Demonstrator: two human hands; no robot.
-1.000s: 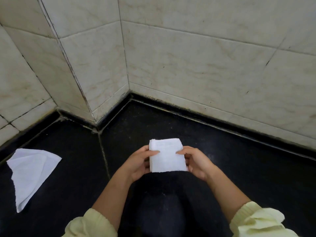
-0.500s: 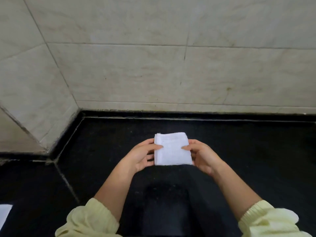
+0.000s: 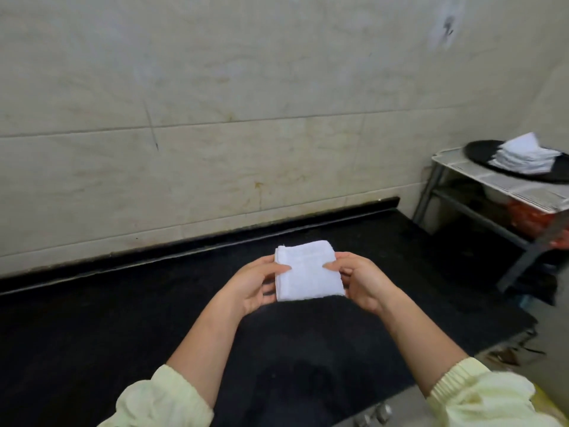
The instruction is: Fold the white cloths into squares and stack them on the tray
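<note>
A white cloth (image 3: 308,271), folded into a small square, is held up over the black countertop (image 3: 123,318). My left hand (image 3: 255,283) pinches its left edge, thumb on top. On the other side my right hand (image 3: 360,280) pinches the right edge the same way. Far to the right, a dark round tray (image 3: 483,152) sits on a metal rack and carries a stack of folded white cloths (image 3: 523,155).
The metal rack (image 3: 505,186) with a white slatted top stands at the counter's right end, with an orange-red item on its lower shelf. A tiled wall (image 3: 215,118) runs along the back of the counter. Metal fittings (image 3: 374,416) show at the counter's front edge.
The view has swung right: the loose cloth at the left and the wall corner are gone, and the rack with the tray has come into sight. Both hands still hold the folded cloth.
</note>
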